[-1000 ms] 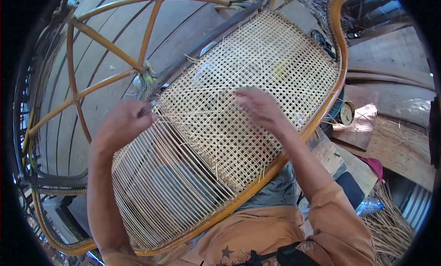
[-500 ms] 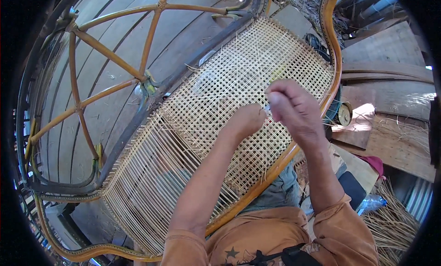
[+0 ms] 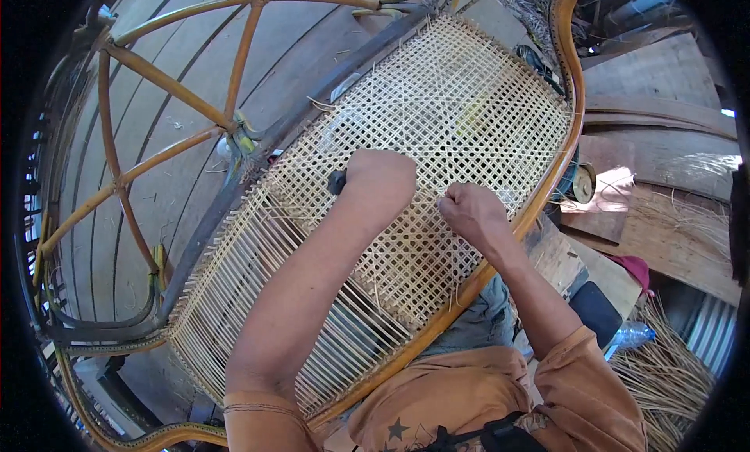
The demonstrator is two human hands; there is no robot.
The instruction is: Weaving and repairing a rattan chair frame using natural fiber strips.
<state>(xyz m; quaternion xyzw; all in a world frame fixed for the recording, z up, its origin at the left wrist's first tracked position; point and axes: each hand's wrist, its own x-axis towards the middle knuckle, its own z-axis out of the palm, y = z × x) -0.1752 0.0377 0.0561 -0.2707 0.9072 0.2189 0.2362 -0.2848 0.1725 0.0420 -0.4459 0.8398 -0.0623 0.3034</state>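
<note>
A woven cane panel (image 3: 500, 85) stretches across a curved rattan frame (image 3: 574, 124) in front of me. Its upper right is an open lattice, while the lower left shows mostly parallel cane strands (image 3: 234, 319). My left hand (image 3: 381, 175) is a fist over the middle of the lattice, with a dark, rounded end of some object (image 3: 336, 182) poking out on its left side. The rest of that object is hidden. Just to the right, my right hand (image 3: 474, 211) is closed low over the lattice; what its fingers hold, if anything, is hidden.
Bent rattan poles (image 3: 172, 77) form a lattice at the upper left. Boards (image 3: 656, 171) lie at the right beside an open can (image 3: 583, 184). Loose cane strands (image 3: 664, 374) and a clear plastic bottle (image 3: 631, 335) are at the lower right.
My hands, close together half a second ago, have moved apart. The left went left and up, and the dark end now shows beside it; the right came down nearer the panel's front edge.
</note>
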